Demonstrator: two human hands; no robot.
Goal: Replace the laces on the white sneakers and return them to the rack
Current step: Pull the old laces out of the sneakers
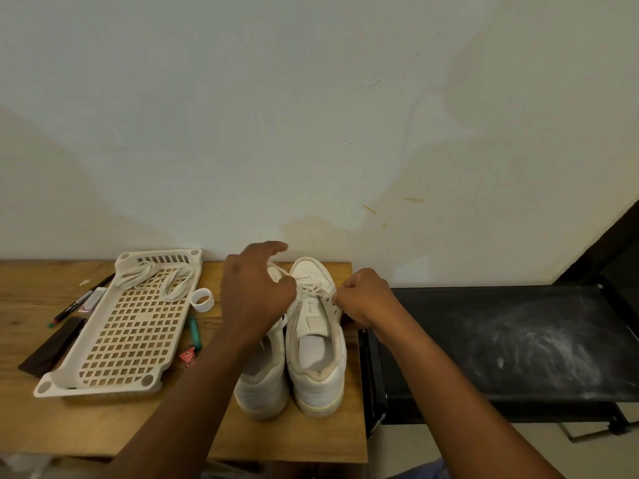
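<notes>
- The right sneaker stands on the worktop, toe toward the wall, lace crossing its front.
- The right hand, nearer, pinches the lace at the sneaker's right edge.
- The left hand hovers with fingers spread, loose.

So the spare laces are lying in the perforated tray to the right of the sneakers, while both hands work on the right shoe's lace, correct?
Not quite: the head view shows the perforated tray with the spare laces to the left of the sneakers, not the right. The rest holds: the left hand and right hand work at the right shoe's lace.
</notes>
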